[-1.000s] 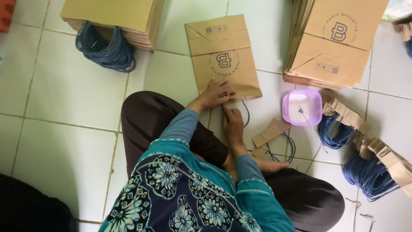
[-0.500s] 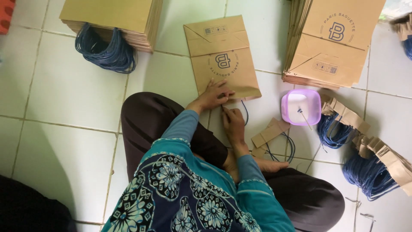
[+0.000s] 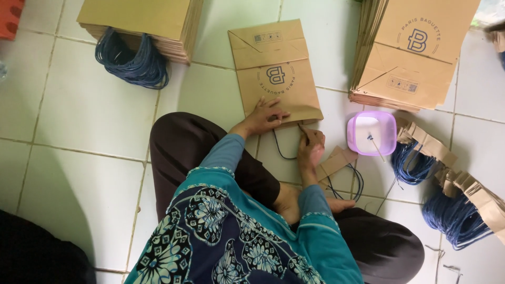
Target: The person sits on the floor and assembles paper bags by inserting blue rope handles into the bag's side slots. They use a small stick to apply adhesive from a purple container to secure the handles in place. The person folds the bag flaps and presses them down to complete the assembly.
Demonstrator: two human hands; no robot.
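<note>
Landmark: your reference is the flat brown paper bag (image 3: 274, 73) lying on the white tiled floor (image 3: 79, 121) just ahead of your knees.
Left hand: your left hand (image 3: 264, 117) lies spread, fingers open, pressing down on the near edge of the paper bag.
Right hand: your right hand (image 3: 310, 144) sits just right of the bag's near corner, fingers pinched shut on a thin strip at that corner; what exactly it pinches is too small to tell.
Blue cord: a dark blue cord (image 3: 280, 150) loops on the floor just below the bag's near edge, between your two hands.
Card strips: brown card pieces with cord (image 3: 336, 162) lie near your right hand, below and right of the bag.
Dish: a small purple dish (image 3: 371, 133) stands right of the bag, just beyond your right hand.
Stacks: one stack of bags (image 3: 415, 50) lies right of the bag; another stack with blue handles (image 3: 139, 23) lies to its left, well apart.
Handle bundles: loose bundles of blue handles on card (image 3: 452, 194) lie far right of the bag, past the dish.
</note>
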